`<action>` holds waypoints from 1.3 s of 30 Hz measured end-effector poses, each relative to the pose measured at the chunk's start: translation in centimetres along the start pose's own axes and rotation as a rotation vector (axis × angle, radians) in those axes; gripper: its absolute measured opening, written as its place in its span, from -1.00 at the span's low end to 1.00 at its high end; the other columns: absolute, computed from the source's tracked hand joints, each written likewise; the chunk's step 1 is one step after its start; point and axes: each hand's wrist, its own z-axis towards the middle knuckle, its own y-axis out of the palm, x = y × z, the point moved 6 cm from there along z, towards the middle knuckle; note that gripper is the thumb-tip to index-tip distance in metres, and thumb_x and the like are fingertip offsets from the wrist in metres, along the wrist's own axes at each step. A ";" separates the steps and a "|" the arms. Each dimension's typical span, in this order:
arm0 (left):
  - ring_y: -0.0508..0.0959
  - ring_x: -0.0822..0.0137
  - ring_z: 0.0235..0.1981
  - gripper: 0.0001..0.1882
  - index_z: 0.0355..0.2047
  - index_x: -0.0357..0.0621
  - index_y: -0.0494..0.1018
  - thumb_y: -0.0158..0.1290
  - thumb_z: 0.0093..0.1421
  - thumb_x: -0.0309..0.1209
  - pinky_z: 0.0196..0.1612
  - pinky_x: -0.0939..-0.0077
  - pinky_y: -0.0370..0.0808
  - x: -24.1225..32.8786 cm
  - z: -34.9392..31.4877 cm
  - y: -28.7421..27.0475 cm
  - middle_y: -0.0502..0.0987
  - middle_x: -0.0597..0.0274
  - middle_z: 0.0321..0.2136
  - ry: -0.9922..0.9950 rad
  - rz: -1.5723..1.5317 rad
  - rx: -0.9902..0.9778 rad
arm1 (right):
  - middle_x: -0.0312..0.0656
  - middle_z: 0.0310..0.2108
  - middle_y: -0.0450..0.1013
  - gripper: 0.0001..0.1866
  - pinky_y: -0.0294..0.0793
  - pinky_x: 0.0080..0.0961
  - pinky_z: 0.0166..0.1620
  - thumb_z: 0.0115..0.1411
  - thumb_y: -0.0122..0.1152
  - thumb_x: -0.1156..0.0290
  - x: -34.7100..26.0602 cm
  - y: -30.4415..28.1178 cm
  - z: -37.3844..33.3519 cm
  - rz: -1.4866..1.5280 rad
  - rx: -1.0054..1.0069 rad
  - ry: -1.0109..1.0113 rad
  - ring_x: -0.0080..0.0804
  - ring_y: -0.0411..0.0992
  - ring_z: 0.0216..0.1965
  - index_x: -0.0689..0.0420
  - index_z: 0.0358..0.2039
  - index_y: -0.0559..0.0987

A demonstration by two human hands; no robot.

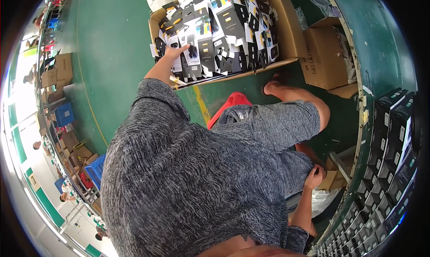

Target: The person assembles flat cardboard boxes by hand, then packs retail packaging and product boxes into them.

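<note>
My left hand [174,53] reaches over the near left side of a large open carton [287,21]. Its thumb stretches right across a flat black-and-white packaging box [176,65], and the other fingers bend down out of sight among the packages, seemingly gripping that box. Many similar packaging boxes [228,21], black, white and with coloured pictures, lie jumbled in the carton. Over to the lower right, my right hand [316,177] is beside the leg of my grey shorts [291,167], fingers curled. What it pinches, if anything, is too small to make out.
A red stool [235,98] shows under me. Another brown carton [324,57] stands right of the large one. Along the right edge, a green table [367,42] carries rows of dark boxes [380,167]. At far left are a work line with people, blue crates [64,115] and cartons [58,71].
</note>
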 end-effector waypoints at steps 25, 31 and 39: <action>0.67 0.16 -0.18 -0.15 0.04 -0.44 0.42 0.50 -0.07 -0.06 -0.08 0.20 0.61 -2.2 -1.1 0.5 0.61 0.04 -0.10 -0.165 -0.558 -0.205 | -0.08 -0.28 0.53 -0.85 0.38 -0.13 0.01 0.17 0.17 0.37 -2.2 0.5 2.8 -0.064 -0.074 -0.067 0.00 0.44 -0.16 0.13 -0.29 0.62; 0.64 0.23 -0.14 -0.46 0.03 -0.24 0.44 0.36 0.16 -0.20 -0.02 0.25 0.57 -0.9 -4.3 0.9 0.62 0.15 -0.08 -0.001 -0.800 -0.387 | -0.06 -0.29 0.53 -0.84 0.38 -0.13 0.00 0.16 0.17 0.39 -2.2 0.5 3.0 -0.067 -0.081 -0.048 0.00 0.44 -0.16 0.15 -0.30 0.62; 0.61 0.31 -0.08 -0.59 0.07 -0.10 0.49 0.26 0.24 -0.31 0.01 0.27 0.55 -1.2 -5.5 -0.6 0.62 0.28 -0.05 0.125 -0.871 -0.354 | -0.06 -0.27 0.54 -0.85 0.38 -0.11 0.01 0.17 0.16 0.38 -2.5 0.1 2.7 -0.067 -0.076 -0.028 0.02 0.43 -0.15 0.14 -0.31 0.62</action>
